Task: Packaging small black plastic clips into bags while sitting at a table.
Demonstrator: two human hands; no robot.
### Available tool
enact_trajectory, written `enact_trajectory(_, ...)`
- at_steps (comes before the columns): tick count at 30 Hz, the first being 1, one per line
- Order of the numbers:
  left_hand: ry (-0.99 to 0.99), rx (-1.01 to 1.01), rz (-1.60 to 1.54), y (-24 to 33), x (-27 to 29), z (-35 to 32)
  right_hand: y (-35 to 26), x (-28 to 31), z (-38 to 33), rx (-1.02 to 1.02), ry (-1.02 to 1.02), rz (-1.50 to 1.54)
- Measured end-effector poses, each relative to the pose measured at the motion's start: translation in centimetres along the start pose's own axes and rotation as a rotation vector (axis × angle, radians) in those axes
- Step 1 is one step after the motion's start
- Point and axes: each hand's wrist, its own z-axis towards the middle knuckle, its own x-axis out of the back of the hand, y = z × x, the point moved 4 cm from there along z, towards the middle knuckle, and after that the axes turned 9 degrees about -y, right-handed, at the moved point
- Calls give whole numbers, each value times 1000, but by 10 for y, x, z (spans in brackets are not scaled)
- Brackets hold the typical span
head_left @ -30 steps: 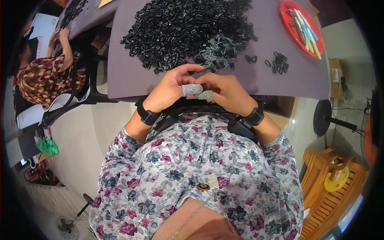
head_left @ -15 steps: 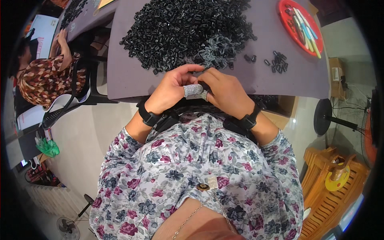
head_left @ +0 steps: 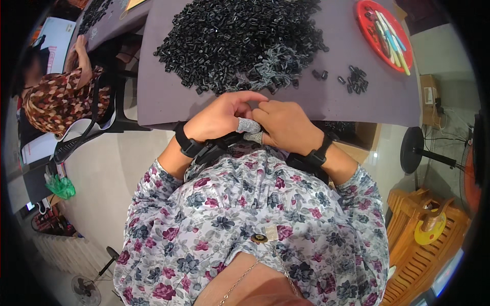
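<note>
My left hand (head_left: pixel 222 116) and my right hand (head_left: pixel 287 125) meet at the near edge of the dark grey table (head_left: pixel 163 92), fingertips pressed together. Both thumbs wear grey fabric finger covers (head_left: pixel 248 125). Whatever is pinched between the fingers is hidden by them. Each wrist carries a black band. Just beyond the hands lies a large heap of small black plastic pieces (head_left: pixel 240 41). A small separate cluster of the same black pieces (head_left: pixel 353 80) sits to the right of the heap.
A red round tray (head_left: pixel 385 33) with coloured stick-like tools stands at the table's far right. Another person in a patterned top (head_left: pixel 53 99) sits at the left, by a second table. A fan stand (head_left: pixel 423 153) and a wooden rack (head_left: pixel 429 234) stand at the right.
Both hands have stayed together at the table edge; the fingers have shifted slightly, with the left fingers now curled over the right fingertips.
</note>
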Motion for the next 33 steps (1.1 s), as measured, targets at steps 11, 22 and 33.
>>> enact_trajectory(11,32,-67,18,2,-10,13,11,6,-19,-76,-18,37)
enact_trajectory(22,339,-376,1114,37,2,38,93,77,-86,-691,322,-127)
enact_trajectory(33,360,-264,1153,35,3,24,44,48,-36,-339,317,-3)
